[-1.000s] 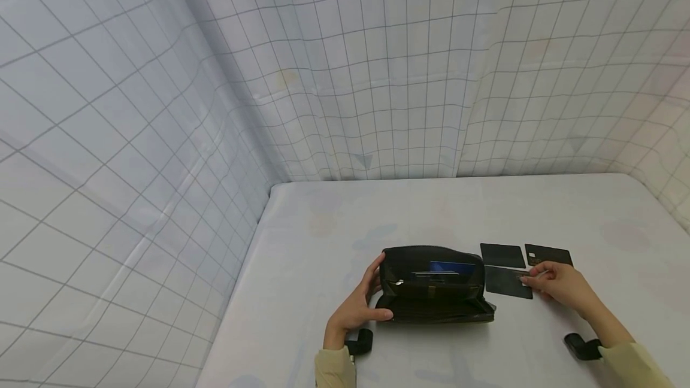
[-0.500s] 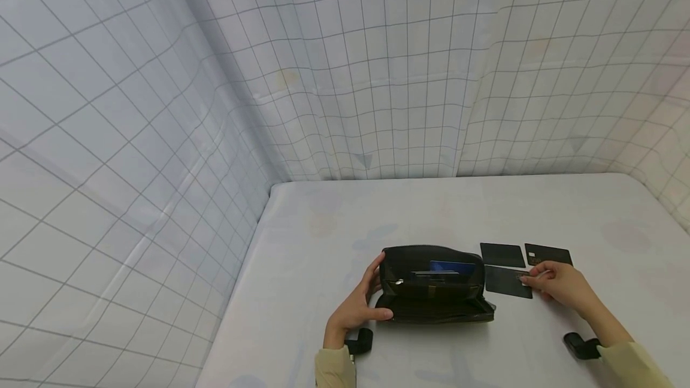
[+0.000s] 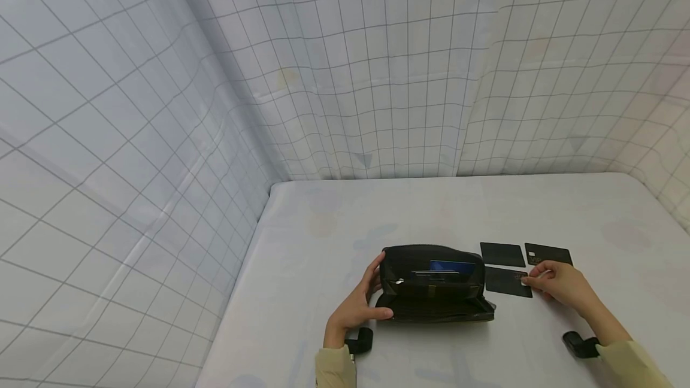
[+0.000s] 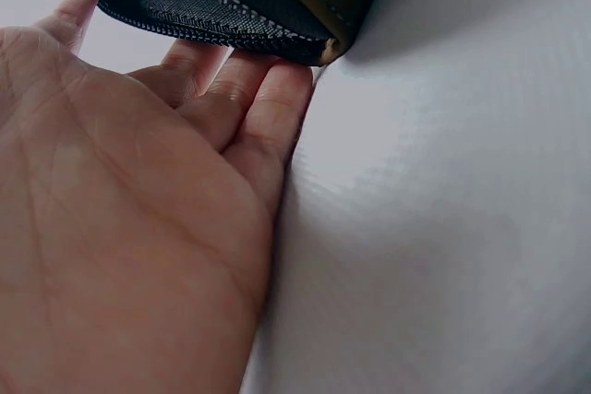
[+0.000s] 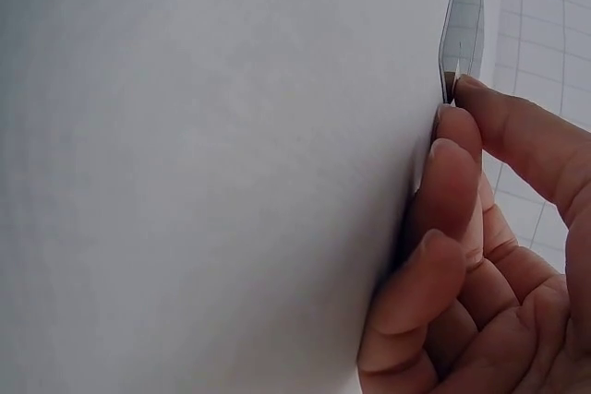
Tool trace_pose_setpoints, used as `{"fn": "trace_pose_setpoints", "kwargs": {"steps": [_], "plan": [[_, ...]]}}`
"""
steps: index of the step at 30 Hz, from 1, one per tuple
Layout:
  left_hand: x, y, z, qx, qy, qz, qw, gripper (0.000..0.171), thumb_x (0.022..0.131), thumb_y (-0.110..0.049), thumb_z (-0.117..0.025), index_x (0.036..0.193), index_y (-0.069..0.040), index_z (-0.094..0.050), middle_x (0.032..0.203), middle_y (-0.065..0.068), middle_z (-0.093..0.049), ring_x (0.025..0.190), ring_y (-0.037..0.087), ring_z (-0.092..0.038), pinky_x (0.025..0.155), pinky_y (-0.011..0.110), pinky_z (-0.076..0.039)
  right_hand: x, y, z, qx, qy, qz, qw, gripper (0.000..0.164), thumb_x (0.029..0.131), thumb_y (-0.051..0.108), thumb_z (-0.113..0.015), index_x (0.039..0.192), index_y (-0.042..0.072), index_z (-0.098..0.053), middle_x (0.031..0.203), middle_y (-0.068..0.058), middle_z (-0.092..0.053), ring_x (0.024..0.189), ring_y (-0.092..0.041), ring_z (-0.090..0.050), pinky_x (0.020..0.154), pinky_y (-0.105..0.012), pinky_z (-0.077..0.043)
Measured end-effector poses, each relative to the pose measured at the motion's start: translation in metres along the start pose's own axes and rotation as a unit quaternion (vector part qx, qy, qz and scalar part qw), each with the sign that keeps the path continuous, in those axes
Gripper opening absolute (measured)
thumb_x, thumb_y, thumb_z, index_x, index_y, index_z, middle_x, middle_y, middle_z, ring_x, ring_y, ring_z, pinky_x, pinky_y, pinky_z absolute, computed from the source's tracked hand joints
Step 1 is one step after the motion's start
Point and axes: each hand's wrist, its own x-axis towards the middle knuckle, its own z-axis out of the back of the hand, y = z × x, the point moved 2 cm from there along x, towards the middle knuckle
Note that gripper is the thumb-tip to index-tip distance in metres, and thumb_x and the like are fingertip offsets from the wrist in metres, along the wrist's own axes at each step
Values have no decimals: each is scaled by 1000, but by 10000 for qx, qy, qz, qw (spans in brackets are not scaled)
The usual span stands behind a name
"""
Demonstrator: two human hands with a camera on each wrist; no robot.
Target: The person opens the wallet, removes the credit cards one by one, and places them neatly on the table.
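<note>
A dark zip-around wallet [image 3: 431, 291] stands opened on the white table, with a blue card [image 3: 458, 266] and other card edges showing in its slots. My left hand [image 3: 353, 310] grips the wallet's left end, thumb at the front lower corner and fingers along the side. In the left wrist view, the fingertips touch the zipped edge. My right hand [image 3: 560, 283] pinches the right end of a black card [image 3: 504, 281] lying just right of the wallet. The right wrist view shows that card edge-on, with thumb and forefinger at its edge.
Two more dark cards lie behind the pinched one: a plain card [image 3: 502, 254] and a card with a chip [image 3: 547, 254]. Black wrist devices [image 3: 360, 341] sit on both wrists. White grid-patterned curtains [image 3: 377, 76] stand behind and to the left of the table.
</note>
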Motion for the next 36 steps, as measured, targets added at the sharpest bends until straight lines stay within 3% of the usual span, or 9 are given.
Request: {"fn": "trace_pose_setpoints", "kwargs": {"steps": [5,7,10,16,21,26,29,36], "plan": [[1,25,3,-23,-77,-21,10000,103,81,-43,-75,153,-32,-2,154,6,-19,134,22,-32,109,37,-26,0,0,-1,6,-28,-36,10000,43,83,38,-72,93,-2,-62,65,1,-57,57,-17,-53,51,-31,-39],[1,25,3,-30,-66,5,10000,103,81,-42,-75,153,-31,-2,154,7,-19,134,23,-32,109,37,-26,0,1,0,9,-47,-30,10000,43,83,38,-72,93,-2,-62,65,1,-57,56,-17,-53,51,-31,-38],[1,20,3,-82,-21,10,10000,104,82,-37,-76,154,-27,-2,154,11,-17,134,27,-30,109,41,-25,-1,2,0,-5,-73,17,10000,41,84,37,-72,92,-2,-62,65,1,-56,56,-17,-52,50,-30,-37],[0,-4,0,-80,69,21,9999,105,83,-35,-74,154,-14,0,153,19,-15,134,33,-28,109,46,-25,-1,4,0,-120,-46,96,9999,40,87,36,-69,92,-2,-62,65,1,-57,55,-17,-53,50,-31,-38],[-1,-12,-1,-44,41,39,10000,105,83,-36,-74,154,-12,-1,152,20,-16,134,35,-28,109,45,-25,-4,12,0,-486,-144,401,9979,37,89,36,-67,92,0,-61,62,2,-53,53,-16,-50,49,-31,-36],[-1,-8,-1,-4,31,18,10000,105,83,-36,-74,154,-13,0,152,19,-16,135,34,-27,109,44,-25,-10,35,1,-775,-328,835,9929,33,91,38,-64,94,5,-62,64,3,-52,53,-15,-49,47,-30,-36],[0,3,1,-2,4,-24,10000,105,83,-35,-75,154,-17,-1,153,17,-16,135,32,-27,109,43,-25,-12,54,3,-865,-498,1125,9886,31,92,38,-63,93,8,-63,66,4,-53,54,-14,-48,47,-30,-37],[1,25,3,15,-44,-21,10000,104,81,-40,-76,154,-28,-2,154,10,-17,135,25,-28,109,38,-26,-18,102,6,-461,-621,1729,9819,23,91,34,-65,91,10,-63,65,4,-53,51,-10,-49,46,-27,-40]]}}
